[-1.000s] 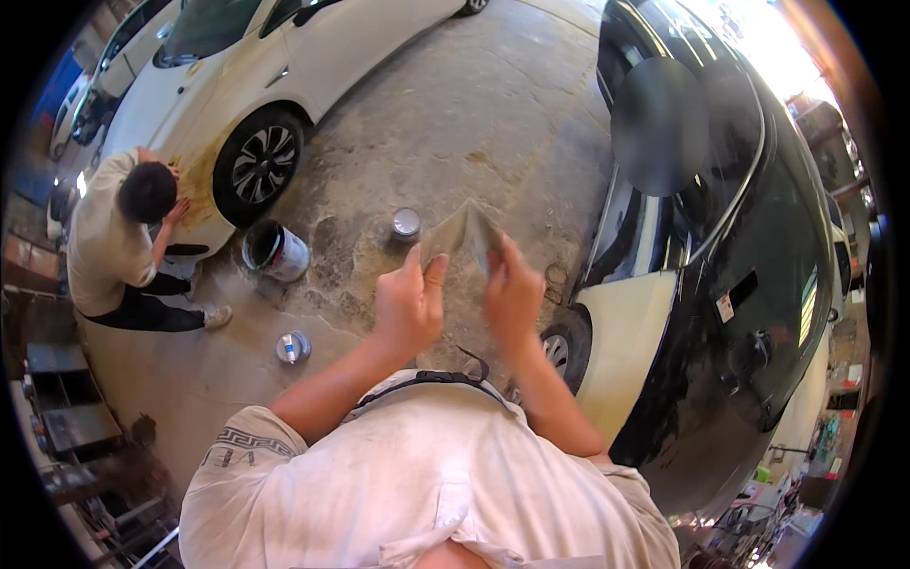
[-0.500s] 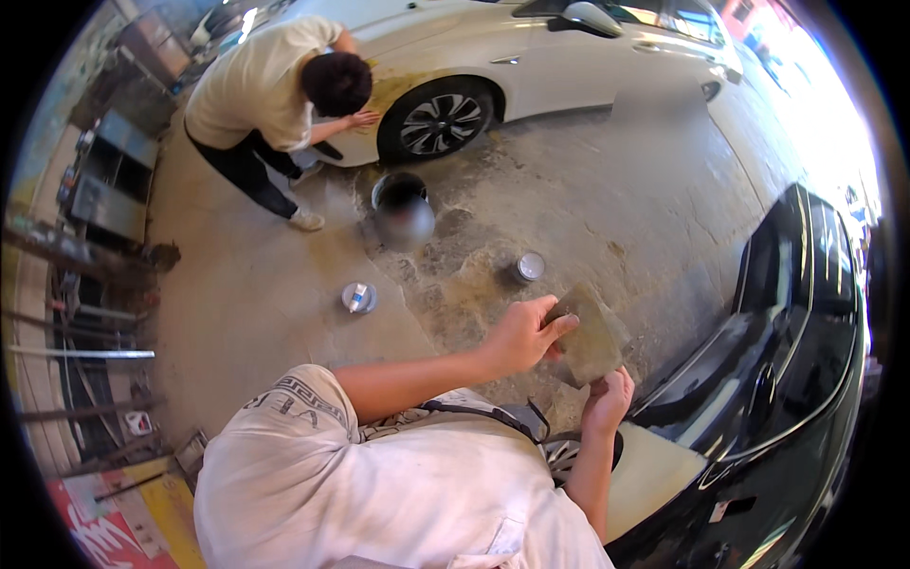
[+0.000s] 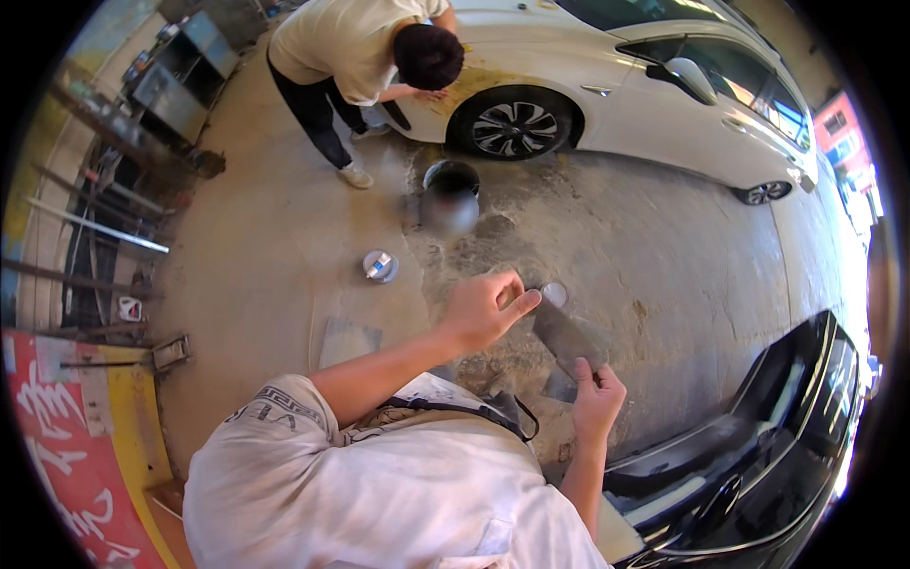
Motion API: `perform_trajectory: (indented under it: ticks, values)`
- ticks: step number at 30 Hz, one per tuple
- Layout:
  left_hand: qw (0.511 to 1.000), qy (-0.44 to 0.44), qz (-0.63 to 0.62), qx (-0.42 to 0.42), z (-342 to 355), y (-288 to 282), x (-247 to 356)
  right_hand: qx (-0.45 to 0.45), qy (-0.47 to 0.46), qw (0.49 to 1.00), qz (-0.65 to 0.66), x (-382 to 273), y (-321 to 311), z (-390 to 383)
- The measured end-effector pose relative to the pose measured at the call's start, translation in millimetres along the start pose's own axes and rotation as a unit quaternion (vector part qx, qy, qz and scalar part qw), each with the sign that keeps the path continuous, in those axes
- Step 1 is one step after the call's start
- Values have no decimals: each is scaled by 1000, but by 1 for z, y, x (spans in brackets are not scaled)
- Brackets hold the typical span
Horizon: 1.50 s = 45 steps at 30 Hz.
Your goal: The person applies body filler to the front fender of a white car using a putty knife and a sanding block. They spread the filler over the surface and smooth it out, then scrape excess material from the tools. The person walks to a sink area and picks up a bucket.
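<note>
Sandpaper sheet (image 3: pixel 567 341) between both hands (image 3: pixel 531 356)

My left arm reaches forward from the shoulder, bare below a white sleeve, elbow slightly bent. My left hand (image 3: pixel 483 308) is half curled, thumb and forefinger stretched out and pinching. My right forearm rises straight up from below, and my right hand (image 3: pixel 597 398) sits lower and nearer my chest, fingers closed in a pinch.
</note>
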<state>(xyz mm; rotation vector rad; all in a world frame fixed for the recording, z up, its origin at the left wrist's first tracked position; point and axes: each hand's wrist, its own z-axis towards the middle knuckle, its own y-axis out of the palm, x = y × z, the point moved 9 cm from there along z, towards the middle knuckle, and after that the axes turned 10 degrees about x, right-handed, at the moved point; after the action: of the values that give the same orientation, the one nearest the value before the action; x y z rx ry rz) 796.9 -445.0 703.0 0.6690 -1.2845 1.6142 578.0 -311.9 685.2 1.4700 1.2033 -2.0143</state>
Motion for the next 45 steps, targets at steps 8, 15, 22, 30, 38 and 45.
perform_trajectory:
  ticks: [8,15,22,30,38,45]
  values:
    - [993,77,-22,-89,-45,38,52,-226,-188,954,-67,-20,38,6]
    - [999,-39,10,20,-89,17,22,-324,-131,937,-24,1,54,9]
    - [983,-105,-5,152,-139,-25,2,-485,-266,833,-1,-37,120,-47]
    - [953,-130,62,266,-206,-129,-50,-542,-261,799,17,-79,207,-101]
    - [889,-340,37,306,-321,-221,-197,-500,-140,845,130,-107,299,-133]
    - [759,-570,94,300,-517,-242,-307,-639,-106,762,12,-108,404,-227]
